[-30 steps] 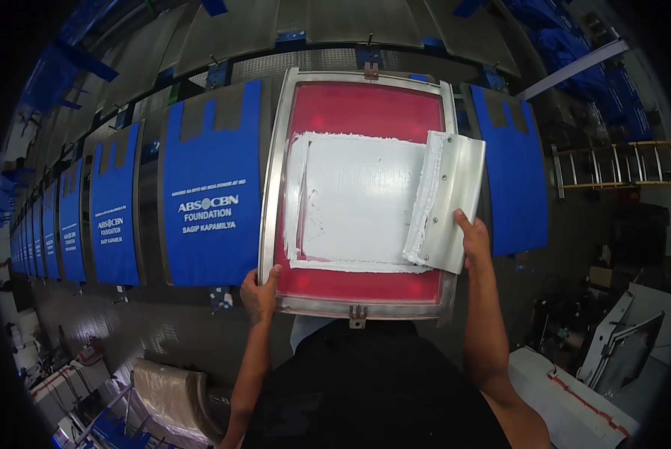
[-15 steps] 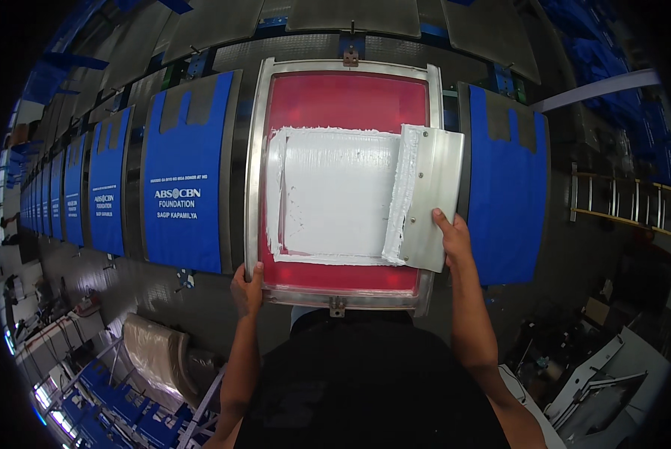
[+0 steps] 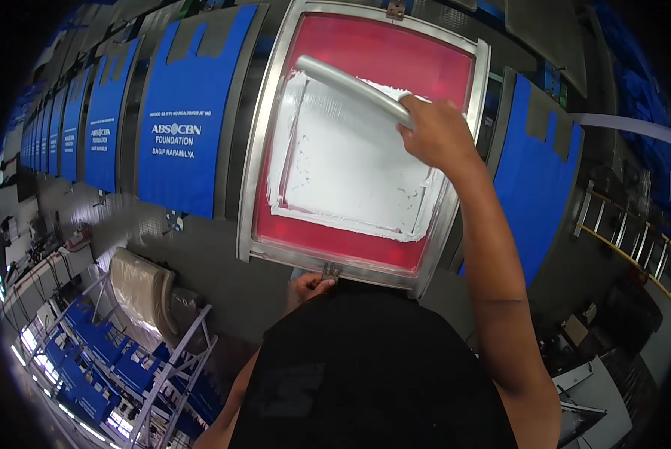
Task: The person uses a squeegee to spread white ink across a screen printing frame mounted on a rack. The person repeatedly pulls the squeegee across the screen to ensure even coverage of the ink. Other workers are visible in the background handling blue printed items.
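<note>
A screen printing frame [image 3: 249, 187] with a metal rim and red mesh [image 3: 380, 45] lies before me. White ink [image 3: 350, 165] covers a rectangle in its middle, with thick ridges along the borders. My right hand [image 3: 440, 131] grips the right end of a silver squeegee [image 3: 354, 86], which lies slantwise across the far part of the ink; its lower edge is hidden. At the frame's near rim, my left hand [image 3: 309, 286] has its fingers curled against a small metal bracket [image 3: 332, 271], partly hidden by my shirt.
Blue bags [image 3: 178, 127] with white print lie on flat boards in a row to the left. Another blue bag [image 3: 534, 172] lies on a board at the right. A padded cream seat [image 3: 137, 292] and a metal rack [image 3: 167, 374] stand lower left; a ladder [image 3: 627, 239] is far right.
The squeegee has gone from the right side of the ink to its far edge and turned crosswise. My left hand has shifted from the frame's left corner to the near bracket. The view has tilted.
</note>
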A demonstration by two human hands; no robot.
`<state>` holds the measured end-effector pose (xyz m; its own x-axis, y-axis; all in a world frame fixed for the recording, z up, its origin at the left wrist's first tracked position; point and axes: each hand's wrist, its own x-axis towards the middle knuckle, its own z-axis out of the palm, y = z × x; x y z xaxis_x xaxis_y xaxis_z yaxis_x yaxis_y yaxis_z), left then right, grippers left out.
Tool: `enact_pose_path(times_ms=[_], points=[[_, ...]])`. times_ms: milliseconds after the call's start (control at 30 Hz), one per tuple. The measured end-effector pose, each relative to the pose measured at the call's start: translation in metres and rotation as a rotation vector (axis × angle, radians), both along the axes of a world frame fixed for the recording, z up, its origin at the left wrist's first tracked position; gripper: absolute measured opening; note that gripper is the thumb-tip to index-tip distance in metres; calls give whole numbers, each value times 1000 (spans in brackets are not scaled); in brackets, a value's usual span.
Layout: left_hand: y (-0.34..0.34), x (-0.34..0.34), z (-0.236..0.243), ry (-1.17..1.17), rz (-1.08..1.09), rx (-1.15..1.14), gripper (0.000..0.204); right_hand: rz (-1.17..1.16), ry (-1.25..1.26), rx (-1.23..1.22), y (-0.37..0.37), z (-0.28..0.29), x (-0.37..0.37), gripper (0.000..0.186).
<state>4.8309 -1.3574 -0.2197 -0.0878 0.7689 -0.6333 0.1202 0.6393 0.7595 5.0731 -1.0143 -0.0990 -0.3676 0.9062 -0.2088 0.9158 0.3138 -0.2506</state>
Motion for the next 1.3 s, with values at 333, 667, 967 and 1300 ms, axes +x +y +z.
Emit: enact_pose_path(times_ms=[333, 667, 967, 1300], points=[[-11, 0, -2, -52, 167, -164, 30, 168, 129, 144, -93, -52, -12, 43], [101, -68, 58, 819, -366, 1028, 45, 79, 193, -328, -179, -14, -41, 41], [177, -81, 51, 807, -887, 666, 13, -235, 157, 24, -226, -44, 9, 28], [141, -96, 21, 712, -724, 988, 17, -476, 65, 175, -267, -56, -26, 26]])
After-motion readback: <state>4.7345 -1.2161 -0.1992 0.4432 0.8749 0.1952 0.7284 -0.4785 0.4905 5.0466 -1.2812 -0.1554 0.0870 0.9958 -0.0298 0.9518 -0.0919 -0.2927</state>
